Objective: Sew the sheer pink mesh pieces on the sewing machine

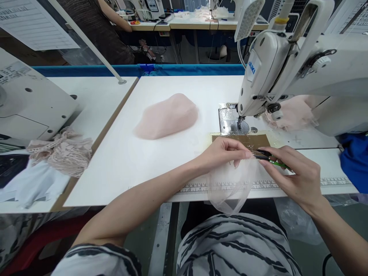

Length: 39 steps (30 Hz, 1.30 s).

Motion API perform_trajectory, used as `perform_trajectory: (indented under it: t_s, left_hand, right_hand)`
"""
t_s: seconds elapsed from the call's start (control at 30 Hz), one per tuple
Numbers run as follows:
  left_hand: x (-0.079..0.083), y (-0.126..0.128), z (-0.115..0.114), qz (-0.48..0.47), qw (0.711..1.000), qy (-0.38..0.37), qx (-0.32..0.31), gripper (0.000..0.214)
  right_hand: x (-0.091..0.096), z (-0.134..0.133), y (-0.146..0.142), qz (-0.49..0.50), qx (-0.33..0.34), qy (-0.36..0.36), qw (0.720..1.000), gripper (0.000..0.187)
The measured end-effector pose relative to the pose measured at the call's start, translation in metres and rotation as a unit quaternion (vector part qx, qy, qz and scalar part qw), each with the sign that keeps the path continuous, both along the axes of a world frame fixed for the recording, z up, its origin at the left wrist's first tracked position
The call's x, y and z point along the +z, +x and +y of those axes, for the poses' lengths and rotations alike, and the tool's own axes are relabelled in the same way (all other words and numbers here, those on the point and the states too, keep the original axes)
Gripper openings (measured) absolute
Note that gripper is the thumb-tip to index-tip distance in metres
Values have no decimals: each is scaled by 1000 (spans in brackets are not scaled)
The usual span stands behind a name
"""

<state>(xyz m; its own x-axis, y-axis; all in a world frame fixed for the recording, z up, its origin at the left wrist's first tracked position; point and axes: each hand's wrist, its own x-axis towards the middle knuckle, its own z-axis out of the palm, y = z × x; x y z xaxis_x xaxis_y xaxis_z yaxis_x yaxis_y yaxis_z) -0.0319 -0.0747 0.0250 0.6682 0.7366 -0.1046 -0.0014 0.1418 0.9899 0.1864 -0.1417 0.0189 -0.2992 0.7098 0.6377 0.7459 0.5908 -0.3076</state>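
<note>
My left hand (227, 153) pinches the upper edge of a sheer, pale pink piece of fabric (231, 188), which hangs in a loop over the table's front edge. In my right hand (299, 172) is a pair of thread snips (274, 161) with black and green parts. The snips' tips point left and meet the fabric's edge by my left fingertips; whether they touch a thread is too small to tell. Just beyond both hands stands a white sewing machine (255, 76), its needle area over a metal plate (227, 120). A pink fabric pile (168, 117) lies to the left.
More pink fabric (296, 113) sits under the machine's arm. A measuring tape (195, 188) runs along the front edge of the white table (120, 165). Bundled beige trim (67, 151) lies on the left table. Blue cloth (355, 161) is at right. Another person (94, 27) is at the back.
</note>
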Motion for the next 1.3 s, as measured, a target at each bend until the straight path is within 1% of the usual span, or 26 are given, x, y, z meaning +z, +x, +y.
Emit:
perform_trajectory:
  t_s: [0.33,0.9,0.97,1.03,1.1,1.2,1.3]
  left_hand:
    - [2,0,0,-6,1000,1,-4,18]
    - [0,0,1,-8,1000,4,-5,16]
    - [0,0,1,-8,1000,2,-5,16]
    - [-1,0,0,-4,1000,1,-4,16]
    - [-1,1,0,3,1000,-2,0,15]
    - [0,1,-1,11,1000,-7,5,14]
    - [0,1,-1,7,1000,-2,9,14]
  right_hand:
    - [-2,2,1,-2,6,5,1000,34]
    - [-1,3,-1,-4,9,21,1000,34]
    - [-2,2,-2,16,15,3,1000,35]
    - [-2,0,-3,59,25,-35,997,35]
    - [-2,-2,-4,121,34,-67,990,32]
    - [0,-5,-4,199,31,-92,975,29]
    - [2,-4,-8,200,28,-107,974,33]
